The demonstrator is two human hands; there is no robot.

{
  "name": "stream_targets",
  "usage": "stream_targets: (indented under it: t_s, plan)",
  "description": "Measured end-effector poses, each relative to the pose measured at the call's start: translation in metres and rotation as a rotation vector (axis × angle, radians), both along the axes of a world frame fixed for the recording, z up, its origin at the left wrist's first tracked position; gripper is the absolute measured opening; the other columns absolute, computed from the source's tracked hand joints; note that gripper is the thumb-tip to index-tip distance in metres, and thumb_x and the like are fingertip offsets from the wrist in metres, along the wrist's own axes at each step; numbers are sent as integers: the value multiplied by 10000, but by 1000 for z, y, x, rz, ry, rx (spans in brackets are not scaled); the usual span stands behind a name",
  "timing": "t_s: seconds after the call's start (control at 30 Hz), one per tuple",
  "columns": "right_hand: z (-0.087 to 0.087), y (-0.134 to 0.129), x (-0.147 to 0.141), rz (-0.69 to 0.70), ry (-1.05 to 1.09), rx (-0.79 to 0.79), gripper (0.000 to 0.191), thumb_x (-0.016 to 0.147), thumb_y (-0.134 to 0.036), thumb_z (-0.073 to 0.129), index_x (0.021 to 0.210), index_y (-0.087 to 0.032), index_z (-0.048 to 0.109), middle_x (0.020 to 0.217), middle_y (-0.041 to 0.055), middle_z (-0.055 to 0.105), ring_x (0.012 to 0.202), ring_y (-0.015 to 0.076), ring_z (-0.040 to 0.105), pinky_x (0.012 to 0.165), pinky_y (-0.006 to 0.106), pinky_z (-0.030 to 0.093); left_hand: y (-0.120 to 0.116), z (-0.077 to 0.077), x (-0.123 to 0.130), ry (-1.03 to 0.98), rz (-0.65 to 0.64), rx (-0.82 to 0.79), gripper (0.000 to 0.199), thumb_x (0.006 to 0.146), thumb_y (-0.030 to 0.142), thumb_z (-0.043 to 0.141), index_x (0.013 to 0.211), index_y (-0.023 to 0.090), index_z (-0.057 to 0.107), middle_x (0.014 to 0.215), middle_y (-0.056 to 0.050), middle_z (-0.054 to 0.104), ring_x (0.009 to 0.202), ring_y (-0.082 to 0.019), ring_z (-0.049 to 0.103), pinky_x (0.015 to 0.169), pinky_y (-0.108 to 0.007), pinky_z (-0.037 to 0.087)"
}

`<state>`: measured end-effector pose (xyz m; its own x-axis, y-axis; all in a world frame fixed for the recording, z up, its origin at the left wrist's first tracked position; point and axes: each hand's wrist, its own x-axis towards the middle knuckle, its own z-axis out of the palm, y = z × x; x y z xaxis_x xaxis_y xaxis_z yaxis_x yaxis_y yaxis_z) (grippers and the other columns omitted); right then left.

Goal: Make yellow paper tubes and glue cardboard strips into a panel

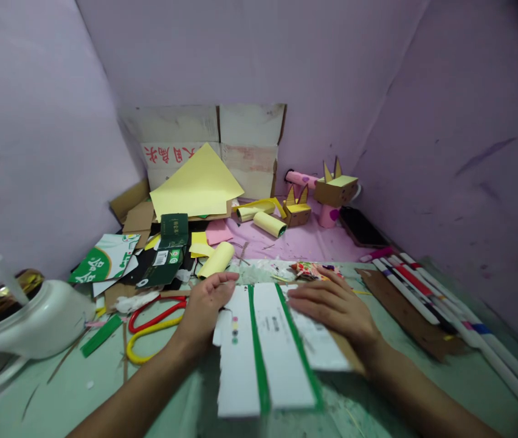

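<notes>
A flattened piece of white cardboard (281,353) with green stripes lies in front of me, printed with small coloured dots on its left side. My left hand (208,307) is closed at its upper left edge, fingers curled and thumb against the card. On the right, my right hand (332,310) rests with fingers stretched flat over the card's upper right part. Beneath that palm a white flap with a brown edge (323,347) sticks out. My right thumb is hidden. Red-and-yellow-handled scissors (154,328) lie beside my left wrist.
A white teapot-like cup (35,328) with a straw stands left. Behind are yellow paper (199,185), paper rolls (270,225), a green carton scrap (174,231) and cardboard animal heads (296,213). Right lie a phone (363,228), markers (407,292) and a brown cardboard strip (405,316).
</notes>
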<state>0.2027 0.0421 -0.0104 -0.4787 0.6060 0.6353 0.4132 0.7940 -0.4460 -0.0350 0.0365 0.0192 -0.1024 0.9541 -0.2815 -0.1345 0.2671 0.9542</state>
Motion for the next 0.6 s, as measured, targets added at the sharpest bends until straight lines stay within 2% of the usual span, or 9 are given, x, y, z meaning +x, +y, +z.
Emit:
stream_targets:
  t_s: [0.07,0.13,0.2,0.27,0.33,0.4,0.47,0.53,0.6]
  plan:
    - [3,-2,-1,-105,241,-288,184,809,-329,595,941,-258,700,903,47,738,858,250,671,874,465,483,5,1,-7,157,12,50,330,677,381,593,862,109,628,468,44,507,340,-46,307,366,-175,202]
    - [8,-4,-4,-191,503,-594,256,767,-385,631,955,-216,674,906,80,732,821,278,685,724,429,558,12,3,-17,241,78,94,318,719,392,524,862,124,621,442,60,461,332,-50,236,371,-191,162]
    - [16,-7,-9,-131,711,-909,379,729,-403,660,1034,-180,618,976,109,715,828,298,686,649,411,575,18,6,-28,322,182,140,259,712,351,527,846,145,612,458,64,441,366,-73,279,396,-205,201]
    - [23,-9,-15,-32,878,-1183,483,646,-378,727,1054,-160,588,1014,122,703,858,315,679,648,408,574,20,9,-39,439,305,195,207,681,295,573,842,173,618,550,37,499,478,-110,400,467,-220,281]
    - [26,-10,-20,-3,933,-1280,506,608,-334,756,1045,-146,582,1024,128,700,878,317,674,665,407,570,20,13,-46,636,404,330,200,674,278,603,856,202,632,751,-10,591,684,-162,500,592,-242,350]
    - [26,-12,-23,-5,949,-1294,479,604,-308,764,1017,-141,590,1017,128,703,895,313,670,699,414,562,17,16,-47,784,426,485,206,701,310,602,878,211,637,916,-39,612,825,-195,517,692,-264,375]
    - [22,-13,-25,9,938,-1281,452,618,-300,763,1008,-139,601,1000,123,709,900,306,669,730,421,552,11,16,-40,681,299,492,242,728,370,583,876,186,638,876,-50,620,735,-177,533,625,-261,392]
    - [17,-14,-26,38,912,-1270,448,637,-299,757,1029,-142,607,980,113,715,891,293,672,752,422,543,4,13,-30,366,47,305,305,714,438,592,811,154,642,649,-13,577,506,-123,468,452,-227,321]
    - [12,-14,-26,77,873,-1273,455,654,-310,749,1053,-142,610,979,109,715,878,280,675,762,415,539,-3,8,-19,112,-193,113,329,640,458,665,675,132,631,481,33,475,390,-83,375,382,-207,231]
